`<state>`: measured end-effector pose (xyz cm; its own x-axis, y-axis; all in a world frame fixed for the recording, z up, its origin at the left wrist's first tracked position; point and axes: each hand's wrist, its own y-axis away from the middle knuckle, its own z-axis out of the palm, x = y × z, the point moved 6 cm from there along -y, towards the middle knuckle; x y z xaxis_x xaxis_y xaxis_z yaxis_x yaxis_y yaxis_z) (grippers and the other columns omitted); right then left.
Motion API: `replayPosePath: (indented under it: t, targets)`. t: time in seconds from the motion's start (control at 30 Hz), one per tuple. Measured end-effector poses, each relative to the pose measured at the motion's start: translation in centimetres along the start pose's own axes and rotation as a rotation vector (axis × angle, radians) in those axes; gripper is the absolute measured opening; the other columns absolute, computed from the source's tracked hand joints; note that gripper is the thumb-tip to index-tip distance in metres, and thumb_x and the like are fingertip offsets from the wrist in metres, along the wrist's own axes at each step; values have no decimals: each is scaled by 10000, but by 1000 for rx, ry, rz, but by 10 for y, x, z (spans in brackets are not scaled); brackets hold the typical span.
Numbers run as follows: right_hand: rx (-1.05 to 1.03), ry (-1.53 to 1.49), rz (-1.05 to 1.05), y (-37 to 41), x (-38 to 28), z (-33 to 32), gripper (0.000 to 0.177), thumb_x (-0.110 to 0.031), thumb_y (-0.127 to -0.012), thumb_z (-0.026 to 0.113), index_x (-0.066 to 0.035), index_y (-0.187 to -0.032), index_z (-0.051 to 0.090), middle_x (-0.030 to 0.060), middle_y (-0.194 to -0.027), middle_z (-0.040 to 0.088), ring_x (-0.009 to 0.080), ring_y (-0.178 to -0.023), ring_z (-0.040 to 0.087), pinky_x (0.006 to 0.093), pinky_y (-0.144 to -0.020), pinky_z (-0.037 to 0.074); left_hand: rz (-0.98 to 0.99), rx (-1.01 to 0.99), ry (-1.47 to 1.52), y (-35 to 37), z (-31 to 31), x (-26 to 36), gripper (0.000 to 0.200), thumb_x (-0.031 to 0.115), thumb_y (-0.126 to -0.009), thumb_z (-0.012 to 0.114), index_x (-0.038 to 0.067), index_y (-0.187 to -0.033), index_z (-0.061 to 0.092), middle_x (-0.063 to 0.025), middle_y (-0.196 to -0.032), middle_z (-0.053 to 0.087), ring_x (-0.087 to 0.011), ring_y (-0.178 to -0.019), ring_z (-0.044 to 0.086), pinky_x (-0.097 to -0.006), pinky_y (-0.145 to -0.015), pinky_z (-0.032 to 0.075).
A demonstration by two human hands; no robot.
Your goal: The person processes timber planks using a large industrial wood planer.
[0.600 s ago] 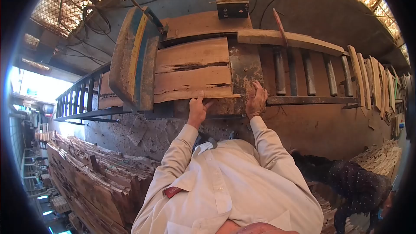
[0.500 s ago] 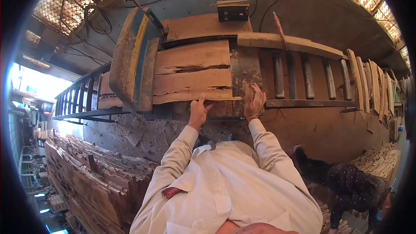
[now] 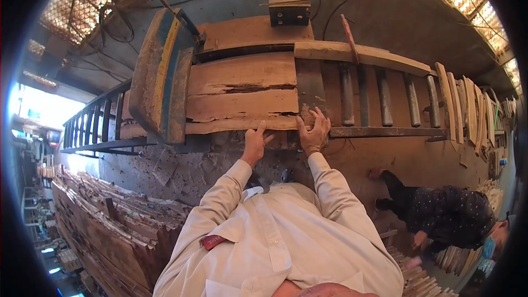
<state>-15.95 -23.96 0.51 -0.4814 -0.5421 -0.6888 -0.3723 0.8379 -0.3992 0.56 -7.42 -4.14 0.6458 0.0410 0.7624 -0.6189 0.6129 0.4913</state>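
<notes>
A wide wooden board (image 3: 247,103) with long dark cracks lies flat on the machine's bed, its left part passing beneath the blue and yellow machine head (image 3: 160,77). My left hand (image 3: 255,144) grips the board's near edge, thumb on the wood and fingers lower down. At the near right corner, my right hand (image 3: 313,131) has its fingers spread over the dusty metal plate (image 3: 311,91), with the thumb against the board's end.
Metal rollers (image 3: 385,99) continue to the right, with a long wooden strip (image 3: 363,56) along their far side. A stack of rough planks (image 3: 110,209) stands behind at left. At lower right a person in a dark dotted top (image 3: 451,214) bends over cut wood.
The board has slid a little to the right along the bed, my left hand moving with it. My right hand has come left to its end. The other person has shifted position.
</notes>
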Motion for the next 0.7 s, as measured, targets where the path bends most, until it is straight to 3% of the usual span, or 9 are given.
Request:
replayPosePath:
  t: [0.33, 0.43, 0.63, 0.7]
  targets:
    - [-79, 150, -24, -2, -3, 15, 506, -528, -907, 728, -92, -1163, 704, 150, -1479, 538, 339, -1408, 442, 529, -1192, 263, -4, 14, -21, -4, -5, 0, 380, 274, -1036, 639, -54, -1226, 633, -150, -1152, 699, -277, -969, 735, -388, -782, 657]
    - [-107, 183, -1, -3, 1, 14, 544, -554, -898, 729, -88, -1176, 701, 157, -1517, 505, 372, -1448, 394, 528, -1203, 252, -7, 45, 25, -1, 1, 4, 415, 270, -1030, 636, -116, -1181, 619, -180, -1128, 695, -293, -904, 748, -388, -722, 668]
    - [-276, 328, -11, 7, 5, 19, 790, -725, -848, 688, -116, -1348, 626, 162, -1637, 349, 389, -1543, 230, 560, -1237, 188, -31, 15, -8, 1, -9, -1, 504, 313, -1035, 626, -169, -1177, 589, -239, -1035, 696, -331, -762, 758, -395, -625, 658]
    - [-298, 326, -25, 3, 6, 22, 818, -739, -828, 696, -135, -1373, 607, 128, -1648, 334, 381, -1552, 210, 569, -1235, 185, -36, 30, -86, 5, -15, 5, 536, 335, -1039, 618, -179, -1187, 580, -247, -987, 702, -333, -736, 757, -393, -606, 652]
